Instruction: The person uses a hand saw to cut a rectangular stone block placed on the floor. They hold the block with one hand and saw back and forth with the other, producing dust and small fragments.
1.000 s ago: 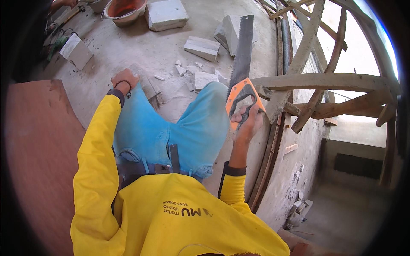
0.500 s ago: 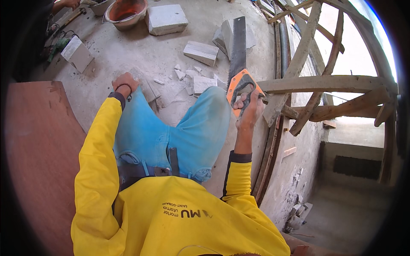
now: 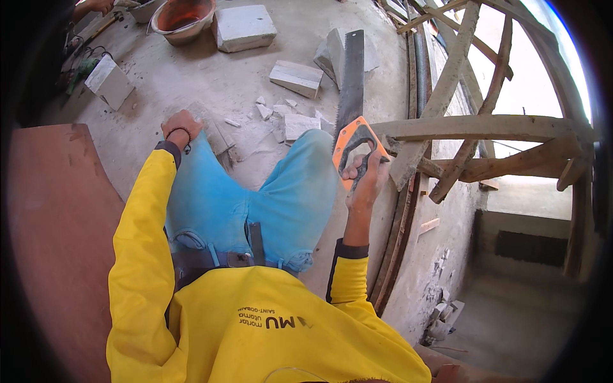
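In my right hand (image 3: 366,173) is a handsaw (image 3: 352,76) with an orange and black handle. My fingers wrap through its grip, and the toothed blade points away from me, held beside my right knee. My left hand (image 3: 182,125) is at my left knee, next to a pale block (image 3: 214,131) partly hidden behind the knee. Its fingers are turned down and mostly hidden, so what they grip, if anything, does not show. Broken white pieces and a small block (image 3: 300,126) lie on the floor between and beyond my knees.
Farther off are a wedge-shaped block (image 3: 296,78), a large block (image 3: 244,29), an orange-lined bucket (image 3: 183,19) and another block (image 3: 110,83). Wooden beams (image 3: 472,127) stand at right, beside a drop to a lower level. A reddish-brown board (image 3: 60,223) lies left. Another person's hand (image 3: 99,6) shows at top left.
My right hand and the handsaw have moved slightly left and nearer to me, with the blade more upright in view. My left hand stays at the knee.
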A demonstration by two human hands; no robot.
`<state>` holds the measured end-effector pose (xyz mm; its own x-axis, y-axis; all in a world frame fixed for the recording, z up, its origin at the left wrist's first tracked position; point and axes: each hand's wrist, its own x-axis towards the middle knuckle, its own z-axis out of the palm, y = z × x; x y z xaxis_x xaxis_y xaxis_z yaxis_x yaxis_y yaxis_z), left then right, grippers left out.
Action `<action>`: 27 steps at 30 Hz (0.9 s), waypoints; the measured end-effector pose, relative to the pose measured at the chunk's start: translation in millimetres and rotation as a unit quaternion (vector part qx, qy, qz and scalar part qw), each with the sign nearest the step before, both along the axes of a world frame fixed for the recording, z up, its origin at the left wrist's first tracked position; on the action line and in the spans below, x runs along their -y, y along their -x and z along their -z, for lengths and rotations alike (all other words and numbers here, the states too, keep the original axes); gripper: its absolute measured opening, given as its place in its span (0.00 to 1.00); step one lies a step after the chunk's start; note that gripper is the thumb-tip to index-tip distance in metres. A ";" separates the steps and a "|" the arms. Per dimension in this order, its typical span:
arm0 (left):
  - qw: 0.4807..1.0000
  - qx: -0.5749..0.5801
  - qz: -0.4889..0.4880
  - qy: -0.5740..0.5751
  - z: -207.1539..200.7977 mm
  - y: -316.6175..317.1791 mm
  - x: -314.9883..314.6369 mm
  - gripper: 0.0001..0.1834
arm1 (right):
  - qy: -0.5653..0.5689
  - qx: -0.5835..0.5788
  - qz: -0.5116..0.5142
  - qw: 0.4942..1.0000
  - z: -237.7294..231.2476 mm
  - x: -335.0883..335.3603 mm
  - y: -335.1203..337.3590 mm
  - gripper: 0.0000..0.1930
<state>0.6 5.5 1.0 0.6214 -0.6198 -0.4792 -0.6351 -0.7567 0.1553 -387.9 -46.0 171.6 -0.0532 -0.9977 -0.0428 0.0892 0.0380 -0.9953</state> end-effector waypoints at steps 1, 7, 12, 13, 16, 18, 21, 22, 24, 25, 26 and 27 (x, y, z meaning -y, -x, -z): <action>1.000 0.001 -0.001 0.002 1.0 0.4 -1.1 0.30 | -0.004 0.004 -0.002 1.000 2.9 -3.7 4.1 0.25; 1.000 -0.009 -0.002 -0.013 -4.3 -0.5 -0.5 0.30 | -0.012 -0.003 -0.010 1.000 0.1 -31.9 10.9 0.26; 1.000 -0.006 0.003 -0.007 -7.2 0.6 -2.5 0.31 | -0.009 0.006 -0.022 1.000 -3.2 -26.1 9.2 0.26; 1.000 -0.007 0.003 -0.003 -9.2 0.6 -2.1 0.32 | -0.010 0.019 -0.018 1.000 -2.7 -20.3 6.8 0.25; 1.000 0.001 0.006 -0.007 -2.7 1.4 -1.5 0.32 | -0.003 0.027 -0.015 1.000 -1.8 -2.6 1.8 0.24; 1.000 0.007 0.004 -0.006 -2.7 3.5 0.6 0.31 | 0.003 0.019 -0.014 1.000 -1.9 8.5 -0.8 0.25; 1.000 0.004 0.003 -0.008 -2.7 4.2 0.8 0.30 | 0.003 0.013 -0.011 1.000 -1.2 20.1 -4.4 0.25; 1.000 0.002 0.002 -0.009 -3.0 3.1 0.3 0.30 | -0.001 0.018 -0.011 1.000 -1.8 23.1 -6.4 0.25; 1.000 0.004 0.001 -0.007 0.2 2.0 -0.8 0.30 | -0.008 0.025 -0.014 1.000 -2.6 27.1 -8.1 0.26; 1.000 0.005 0.002 -0.007 0.2 2.5 -0.9 0.30 | -0.012 0.026 -0.014 0.999 -1.4 29.0 -7.1 0.26; 1.000 0.005 0.006 -0.005 -0.5 2.0 -0.4 0.31 | -0.016 0.028 -0.015 0.999 -0.8 30.6 -6.5 0.26; 1.000 0.005 0.009 -0.003 -1.5 1.4 0.4 0.31 | -0.016 0.026 -0.016 0.999 -1.1 31.5 -6.4 0.26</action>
